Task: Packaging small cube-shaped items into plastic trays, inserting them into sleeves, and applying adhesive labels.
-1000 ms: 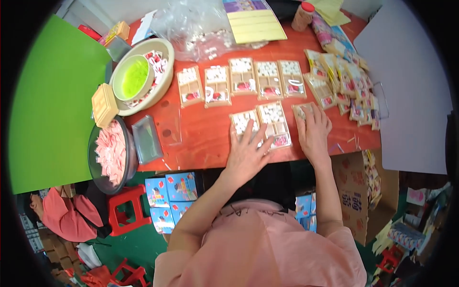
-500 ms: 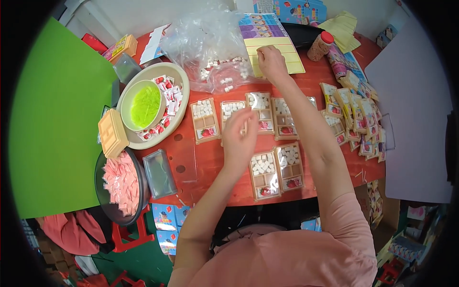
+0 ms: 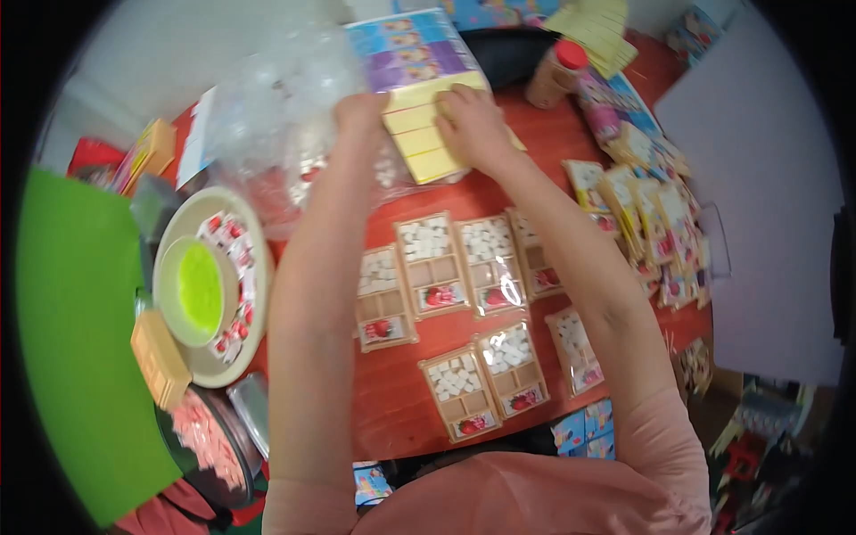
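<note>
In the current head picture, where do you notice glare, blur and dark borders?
Head view: white glare on a wrapped upper-row tray; head view: slight blur on the left hand, right hand and clear plastic bag; head view: black curved border, cutting off the green panel.

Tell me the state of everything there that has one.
Sheet, partly covered
Left hand, at the sheet's edge, grip unclear
Right hand, on the sheet
Trays, partly filled
Jar, closed
Bag, crumpled, partly filled
Small bowl, holding green pieces
Big bowl, holding packets
Packs, piled
</note>
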`<action>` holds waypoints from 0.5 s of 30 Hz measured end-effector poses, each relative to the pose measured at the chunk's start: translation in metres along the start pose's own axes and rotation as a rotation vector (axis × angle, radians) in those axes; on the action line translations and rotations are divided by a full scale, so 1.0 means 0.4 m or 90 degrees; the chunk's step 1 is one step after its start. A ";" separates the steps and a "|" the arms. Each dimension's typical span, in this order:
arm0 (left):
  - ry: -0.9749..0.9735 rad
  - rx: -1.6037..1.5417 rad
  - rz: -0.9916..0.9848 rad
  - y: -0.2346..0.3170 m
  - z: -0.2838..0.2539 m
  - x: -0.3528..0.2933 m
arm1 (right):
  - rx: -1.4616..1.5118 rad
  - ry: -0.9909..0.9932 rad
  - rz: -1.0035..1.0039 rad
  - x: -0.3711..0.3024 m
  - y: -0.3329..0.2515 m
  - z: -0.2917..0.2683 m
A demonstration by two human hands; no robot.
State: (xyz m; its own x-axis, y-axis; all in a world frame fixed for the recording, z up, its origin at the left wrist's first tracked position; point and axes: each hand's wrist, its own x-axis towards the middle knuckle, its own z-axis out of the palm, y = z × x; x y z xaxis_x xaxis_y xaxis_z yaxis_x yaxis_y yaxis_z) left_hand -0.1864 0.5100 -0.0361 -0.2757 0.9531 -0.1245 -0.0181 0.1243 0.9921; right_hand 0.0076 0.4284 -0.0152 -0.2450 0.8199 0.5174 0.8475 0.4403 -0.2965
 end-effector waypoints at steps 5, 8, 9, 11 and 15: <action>0.016 -0.054 0.043 0.062 -0.023 -0.073 | 0.023 0.076 0.037 0.033 -0.042 0.061; 0.008 0.006 0.092 0.093 0.001 -0.111 | 0.170 0.146 0.014 0.097 -0.080 0.053; 0.000 0.079 0.114 0.094 -0.008 -0.101 | 0.212 0.143 -0.009 0.106 -0.100 0.050; -0.051 0.038 0.102 0.092 -0.018 -0.091 | 0.218 0.142 0.025 0.120 -0.135 0.054; -0.085 0.027 0.119 0.084 -0.057 -0.089 | 0.249 0.133 0.052 0.125 -0.178 0.060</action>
State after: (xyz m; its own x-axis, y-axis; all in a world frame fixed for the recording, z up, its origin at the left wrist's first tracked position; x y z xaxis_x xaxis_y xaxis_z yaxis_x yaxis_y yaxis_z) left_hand -0.1991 0.4740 0.0022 -0.1408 0.9884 0.0571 0.0629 -0.0487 0.9968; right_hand -0.0763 0.4469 0.0128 -0.0506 0.7843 0.6183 0.6080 0.5154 -0.6040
